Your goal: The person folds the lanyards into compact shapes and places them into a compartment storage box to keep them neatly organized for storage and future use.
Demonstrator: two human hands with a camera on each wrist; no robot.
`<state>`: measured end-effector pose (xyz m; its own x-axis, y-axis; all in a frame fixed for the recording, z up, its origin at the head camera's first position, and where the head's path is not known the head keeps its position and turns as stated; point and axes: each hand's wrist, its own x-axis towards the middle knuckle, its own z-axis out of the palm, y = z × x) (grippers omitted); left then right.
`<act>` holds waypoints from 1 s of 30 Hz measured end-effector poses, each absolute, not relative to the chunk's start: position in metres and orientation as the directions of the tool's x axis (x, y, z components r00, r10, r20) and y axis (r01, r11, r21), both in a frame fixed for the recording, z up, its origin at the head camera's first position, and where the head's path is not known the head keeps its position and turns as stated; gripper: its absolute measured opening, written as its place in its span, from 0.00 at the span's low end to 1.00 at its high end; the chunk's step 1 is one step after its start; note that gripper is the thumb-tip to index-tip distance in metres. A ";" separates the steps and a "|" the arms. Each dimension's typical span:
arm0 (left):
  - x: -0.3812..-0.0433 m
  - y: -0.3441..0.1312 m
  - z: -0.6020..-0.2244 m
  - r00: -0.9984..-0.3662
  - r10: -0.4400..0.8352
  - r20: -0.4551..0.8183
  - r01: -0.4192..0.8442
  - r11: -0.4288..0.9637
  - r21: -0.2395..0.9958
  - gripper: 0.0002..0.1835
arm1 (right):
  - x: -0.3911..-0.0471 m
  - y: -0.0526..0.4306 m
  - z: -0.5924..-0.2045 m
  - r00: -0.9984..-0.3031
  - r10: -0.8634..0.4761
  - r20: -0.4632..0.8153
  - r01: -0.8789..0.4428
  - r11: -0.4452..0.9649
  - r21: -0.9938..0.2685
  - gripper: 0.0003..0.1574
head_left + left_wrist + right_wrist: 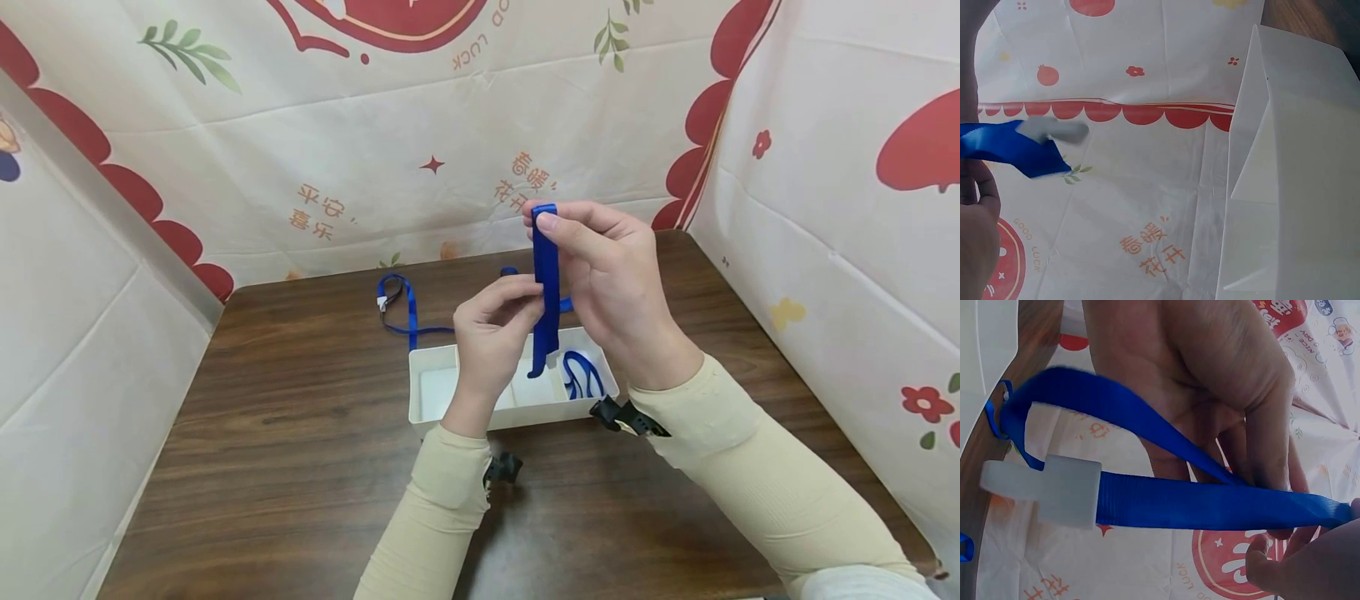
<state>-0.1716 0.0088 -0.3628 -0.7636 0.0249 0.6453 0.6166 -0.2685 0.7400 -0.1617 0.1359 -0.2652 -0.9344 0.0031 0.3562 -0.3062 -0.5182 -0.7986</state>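
Note:
A folded blue lanyard (549,292) hangs upright above a white divided tray (480,419). Its top end is pinched between thumb and fingers of my right hand (618,279). Lower down, about the middle of the strap, my left hand (487,346) pinches it from the side. In the right wrist view a white plastic clip (1072,490) sits at the strap's lower end, and a loose loop of strap bows out beside it. Another blue lanyard (581,375) lies coiled in the tray's right compartment.
Behind the tray, a blue lanyard (412,312) with a small white fitting (382,302) spreads over the brown wooden table (300,467). More blue strap shows partly behind my hands. Printed cloth walls (375,167) stand at the back and both sides.

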 end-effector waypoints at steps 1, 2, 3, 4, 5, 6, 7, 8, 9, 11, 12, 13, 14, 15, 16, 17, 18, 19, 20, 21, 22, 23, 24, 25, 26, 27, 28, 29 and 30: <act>-0.172 0.009 -0.363 -0.762 0.035 0.646 0.615 -0.272 0.740 0.07 | -0.162 0.135 -0.266 -0.934 0.004 0.357 -0.308 -0.515 -0.800 0.09; -0.172 0.009 -0.364 -0.760 0.044 0.649 0.614 -0.278 0.738 0.08 | -0.162 0.135 -0.266 -0.934 0.008 0.357 -0.311 -0.508 -0.803 0.10; -0.172 0.009 -0.365 -0.758 0.053 0.650 0.612 -0.286 0.737 0.09 | -0.162 0.134 -0.266 -0.935 0.011 0.355 -0.313 -0.499 -0.808 0.11; -0.171 0.009 -0.365 -0.755 0.062 0.653 0.611 -0.294 0.735 0.10 | -0.162 0.133 -0.266 -0.936 0.014 0.353 -0.314 -0.491 -0.813 0.12; -0.171 0.009 -0.366 -0.753 0.070 0.654 0.608 -0.306 0.732 0.11 | -0.162 0.132 -0.266 -0.936 0.018 0.352 -0.316 -0.481 -0.818 0.13; -0.171 0.009 -0.366 -0.752 0.074 0.656 0.606 -0.314 0.731 0.12 | -0.162 0.131 -0.265 -0.937 0.022 0.349 -0.317 -0.471 -0.823 0.14; -0.171 0.010 -0.366 -0.750 0.075 0.657 0.606 -0.319 0.729 0.13 | -0.162 0.131 -0.265 -0.938 0.026 0.346 -0.318 -0.462 -0.828 0.15; -0.171 0.010 -0.366 -0.749 0.077 0.658 0.606 -0.322 0.728 0.14 | -0.162 0.130 -0.265 -0.939 0.029 0.344 -0.319 -0.450 -0.834 0.16; -0.172 0.010 -0.366 -0.751 0.076 0.656 0.605 -0.318 0.730 0.14 | -0.162 0.130 -0.265 -0.939 0.029 0.343 -0.319 -0.446 -0.836 0.16; -0.173 0.011 -0.365 -0.755 0.073 0.651 0.604 -0.310 0.735 0.13 | -0.162 0.129 -0.265 -0.939 0.029 0.342 -0.319 -0.445 -0.837 0.16; -0.174 0.011 -0.364 -0.758 0.071 0.649 0.603 -0.303 0.738 0.13 | -0.162 0.129 -0.265 -0.939 0.028 0.343 -0.319 -0.446 -0.836 0.16; -0.174 0.011 -0.364 -0.760 0.070 0.647 0.603 -0.298 0.740 0.12 | -0.162 0.129 -0.265 -0.938 0.027 0.346 -0.321 -0.445 -0.836 0.16; -0.175 0.011 -0.364 -0.761 0.069 0.645 0.602 -0.296 0.742 0.11 | -0.163 0.129 -0.266 -0.937 0.024 0.349 -0.322 -0.445 -0.836 0.17; -0.175 0.011 -0.364 -0.762 0.069 0.644 0.600 -0.297 0.743 0.11 | -0.163 0.129 -0.266 -0.937 0.023 0.350 -0.323 -0.446 -0.835 0.17; -0.175 0.010 -0.364 -0.765 0.069 0.641 0.597 -0.297 0.745 0.10 | -0.163 0.129 -0.266 -0.937 0.022 0.350 -0.322 -0.447 -0.835 0.17; -0.176 0.010 -0.364 -0.767 0.069 0.637 0.594 -0.298 0.747 0.10 | -0.163 0.129 -0.266 -0.937 0.020 0.350 -0.321 -0.447 -0.835 0.17; -0.176 0.009 -0.363 -0.771 0.068 0.633 0.590 -0.298 0.750 0.10 | -0.163 0.129 -0.266 -0.937 0.018 0.349 -0.319 -0.447 -0.836 0.18; -0.176 0.009 -0.364 -0.775 0.067 0.628 0.585 -0.299 0.754 0.09 | -0.163 0.129 -0.266 -0.938 0.016 0.348 -0.318 -0.447 -0.836 0.18; -0.176 0.008 -0.363 -0.780 0.064 0.623 0.581 -0.295 0.758 0.09 | -0.163 0.130 -0.266 -0.938 0.013 0.346 -0.315 -0.447 -0.837 0.18; -0.176 0.007 -0.363 -0.785 0.060 0.617 0.579 -0.286 0.764 0.09 | -0.163 0.130 -0.266 -0.939 0.010 0.344 -0.312 -0.447 -0.838 0.19; -0.176 0.007 -0.363 -0.789 0.055 0.612 0.578 -0.274 0.769 0.09 | -0.163 0.130 -0.266 -0.940 0.007 0.342 -0.309 -0.447 -0.840 0.18; -0.176 0.006 -0.363 -0.792 0.050 0.609 0.578 -0.262 0.773 0.09 | -0.164 0.131 -0.266 -0.940 0.003 0.340 -0.305 -0.446 -0.841 0.19; -0.176 0.006 -0.363 -0.796 0.045 0.604 0.577 -0.247 0.778 0.08 | -0.164 0.131 -0.266 -0.941 0.001 0.339 -0.304 -0.444 -0.843 0.19; -0.175 0.006 -0.363 -0.799 0.039 0.601 0.577 -0.231 0.783 0.08 | -0.164 0.132 -0.266 -0.941 -0.001 0.338 -0.302 -0.443 -0.844 0.19; -0.175 0.006 -0.363 -0.801 0.032 0.598 0.579 -0.215 0.786 0.08 | -0.165 0.132 -0.266 -0.941 -0.002 0.338 -0.302 -0.441 -0.845 0.19; -0.175 0.006 -0.363 -0.803 0.025 0.596 0.580 -0.202 0.789 0.08 | -0.165 0.133 -0.266 -0.941 -0.002 0.337 -0.302 -0.441 -0.845 0.19; -0.175 0.006 -0.363 -0.804 0.019 0.594 0.580 -0.193 0.791 0.07 | -0.166 0.133 -0.267 -0.942 -0.001 0.337 -0.302 -0.439 -0.846 0.19; -0.175 0.007 -0.363 -0.805 0.013 0.592 0.580 -0.184 0.793 0.07 | -0.166 0.133 -0.267 -0.941 0.000 0.338 -0.304 -0.436 -0.847 0.19; -0.175 0.007 -0.363 -0.808 0.009 0.589 0.577 -0.184 0.796 0.07 | -0.167 0.134 -0.267 -0.941 0.002 0.338 -0.305 -0.435 -0.847 0.19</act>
<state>-0.1747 0.0071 -0.3633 -0.8083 0.0091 0.5887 0.5774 -0.1839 0.7955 -0.1665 0.1337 -0.2673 -0.9412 0.0019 0.3379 -0.3051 -0.4348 -0.8473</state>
